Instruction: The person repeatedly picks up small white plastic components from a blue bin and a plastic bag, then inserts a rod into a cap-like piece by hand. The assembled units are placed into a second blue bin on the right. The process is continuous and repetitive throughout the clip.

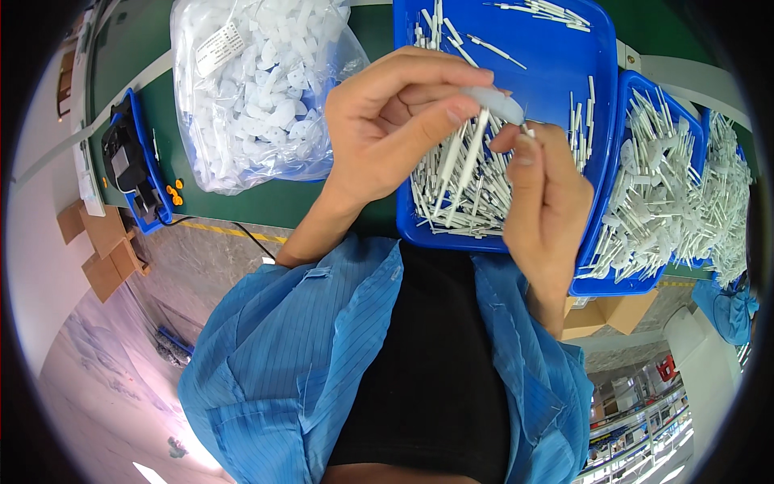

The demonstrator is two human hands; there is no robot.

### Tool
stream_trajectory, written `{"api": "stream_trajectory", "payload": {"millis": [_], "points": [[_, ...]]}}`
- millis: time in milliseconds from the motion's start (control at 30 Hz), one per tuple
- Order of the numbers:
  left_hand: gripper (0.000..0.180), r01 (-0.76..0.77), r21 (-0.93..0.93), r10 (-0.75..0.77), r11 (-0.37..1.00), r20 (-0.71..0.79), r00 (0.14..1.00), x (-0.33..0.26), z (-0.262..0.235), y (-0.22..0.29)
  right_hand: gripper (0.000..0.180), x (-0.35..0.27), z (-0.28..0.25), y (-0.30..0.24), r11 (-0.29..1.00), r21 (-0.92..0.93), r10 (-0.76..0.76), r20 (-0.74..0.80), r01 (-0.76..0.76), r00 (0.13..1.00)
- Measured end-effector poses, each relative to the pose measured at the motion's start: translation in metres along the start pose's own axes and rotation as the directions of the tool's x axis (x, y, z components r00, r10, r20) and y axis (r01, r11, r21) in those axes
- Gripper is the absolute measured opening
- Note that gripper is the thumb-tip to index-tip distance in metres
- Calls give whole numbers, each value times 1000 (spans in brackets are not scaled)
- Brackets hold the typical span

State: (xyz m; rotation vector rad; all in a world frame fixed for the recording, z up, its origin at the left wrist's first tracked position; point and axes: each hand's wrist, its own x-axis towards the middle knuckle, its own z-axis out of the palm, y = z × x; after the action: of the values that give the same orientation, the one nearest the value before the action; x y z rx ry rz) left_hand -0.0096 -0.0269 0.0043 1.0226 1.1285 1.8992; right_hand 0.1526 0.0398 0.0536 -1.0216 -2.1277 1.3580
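Note:
Between the thumb and fingers of my left hand (387,125) is a curved, translucent white plastic piece (498,104). At least two slim white rods (463,171) hang down from it. My right hand (552,194) is pinched at the right end of the piece, on a small thin white rod (528,129) with a fine metal tip; most of that rod is hidden by the fingers. Both hands are above a blue tray (516,68), where many loose white rods (476,211) with metal tips lie piled at the near side.
A clear plastic bag (258,89) full of translucent white pieces lies on the green table (242,208) at left. To the right, another blue tray (601,278) holds rods joined to white pieces. Far left are a small blue bin (151,222) and orange parts (175,194).

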Motion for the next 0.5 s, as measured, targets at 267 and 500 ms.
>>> {"api": "stream_trajectory", "payload": {"millis": [267, 500], "points": [[20, 112, -97, -121, 989, -86, 989, 0, -1, -3, 4, -5, 16, 3, 991, -13, -133, -119, 133, 984], [21, 54, -45, -52, 998, 54, 997, 0, -1, -1, 3, -1, 9, -4, 999, -40, 8, -38, -10, 999]]}}
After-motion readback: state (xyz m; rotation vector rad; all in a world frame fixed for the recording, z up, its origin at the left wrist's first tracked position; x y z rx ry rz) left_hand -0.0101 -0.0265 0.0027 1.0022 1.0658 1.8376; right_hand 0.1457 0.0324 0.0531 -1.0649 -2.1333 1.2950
